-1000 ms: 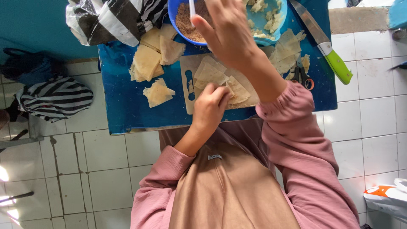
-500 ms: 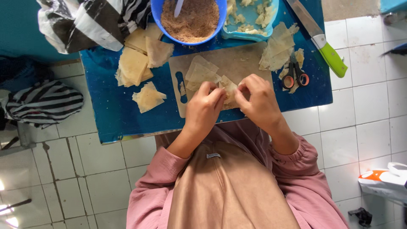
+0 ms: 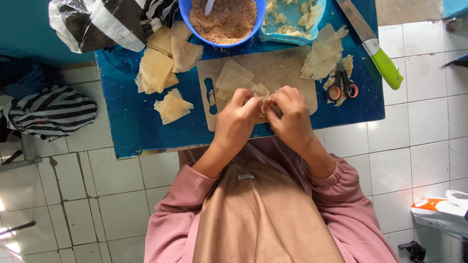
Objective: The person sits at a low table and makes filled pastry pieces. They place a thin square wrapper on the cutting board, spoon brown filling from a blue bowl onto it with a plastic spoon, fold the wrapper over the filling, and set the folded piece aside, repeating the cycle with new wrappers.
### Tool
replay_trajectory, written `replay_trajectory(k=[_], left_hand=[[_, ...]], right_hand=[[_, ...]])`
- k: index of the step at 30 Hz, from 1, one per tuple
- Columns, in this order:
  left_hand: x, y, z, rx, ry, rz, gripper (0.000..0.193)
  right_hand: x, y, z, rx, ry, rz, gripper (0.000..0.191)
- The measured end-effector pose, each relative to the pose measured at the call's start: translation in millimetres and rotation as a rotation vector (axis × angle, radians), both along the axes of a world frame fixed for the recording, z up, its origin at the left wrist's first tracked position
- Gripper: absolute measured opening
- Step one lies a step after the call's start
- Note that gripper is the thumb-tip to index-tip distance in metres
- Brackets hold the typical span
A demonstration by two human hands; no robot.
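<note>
Both hands are pinched in on one small pastry wrapper (image 3: 263, 92) right at the near edge of the cutting board (image 3: 282, 68). The left hand (image 3: 236, 122) has its grip clamped on the wrapper's left side, and the right hand (image 3: 292, 114) has fingertips closed on the right side, so the wrapper sits between them, lifted a bit off the board. Looks like folding or sealing is in hand, but I can't tell if filling is already inside; the fingers hide the middle.

How far along? I'd guess early-to-middle. A few flat wrappers (image 3: 231, 80) lie on the board just beyond the hands, and a bigger stack of sheets (image 3: 158, 70) waits on the blue worktop (image 3: 122, 126) to the left, with one loose piece (image 3: 171, 106) nearer. The blue bowl (image 3: 222, 22) of brown crumbly filling looks quite full. A blue tray (image 3: 290, 22) beside it holds pale lumps, maybe finished ones, hard to say.

Scissors (image 3: 341, 85) and a green-handled knife (image 3: 373, 44) sit on the right.
</note>
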State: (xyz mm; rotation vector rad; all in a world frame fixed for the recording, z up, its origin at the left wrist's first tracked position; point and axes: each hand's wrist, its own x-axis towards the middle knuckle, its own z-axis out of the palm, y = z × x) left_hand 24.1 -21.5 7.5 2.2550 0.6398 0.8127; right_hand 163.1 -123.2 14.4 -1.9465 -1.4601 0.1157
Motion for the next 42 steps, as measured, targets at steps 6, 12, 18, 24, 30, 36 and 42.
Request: replay_trajectory(k=[6, 12, 18, 24, 30, 36, 42], left_hand=[[-7, 4, 2, 0.124, 0.077, -0.101, 0.015], [-18, 14, 8, 0.22, 0.069, -0.245, 0.024], [-3, 25, 2, 0.117, 0.118, -0.229, 0.012], [4, 35, 1, -0.044, 0.084, -0.238, 0.015], [-13, 39, 5, 0.34, 0.157, -0.34, 0.022], [-4, 40, 2, 0.355, 0.156, -0.327, 0.022], [6, 46, 0, 0.035, 0.185, -0.3, 0.015]], right_hand=[[7, -22, 18, -0.052, -0.31, 0.224, 0.036], [11, -15, 3, 0.035, -0.188, 0.143, 0.014], [9, -2, -9, 0.002, 0.077, 0.014, 0.011], [13, -2, -2, -0.015, -0.065, 0.106, 0.016], [16, -2, 0, -0.071, -0.101, 0.134, 0.016], [17, 1, -2, -0.063, -0.094, 0.129, 0.018], [12, -1, 0, 0.006, -0.2, 0.18, 0.018]])
